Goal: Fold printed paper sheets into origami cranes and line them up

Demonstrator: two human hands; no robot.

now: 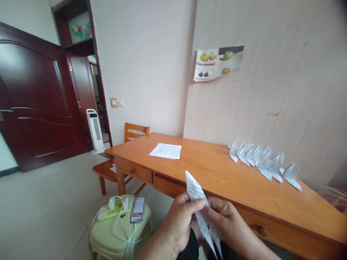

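Between my two hands is a narrow piece of folded paper (195,188) with print on it, pointed at the top and split into two strips at the bottom. My left hand (181,213) grips its left side, thumb pressed on the front. From the right, my right hand (223,216) pinches it near the middle, where the two thumbs almost meet. Both hands are just in front of the table's near edge. Several folded paper figures (267,162) stand in rows at the table's right back. A stack of printed sheets (166,151) lies flat farther left.
The wooden table (206,162) has drawers along its front. At lower left, a pale green stool (108,234) carries a power strip (114,211), white cables and a phone (138,209). A wooden chair (107,169) and a white tower fan (94,130) stand beyond, near the open door (35,104).
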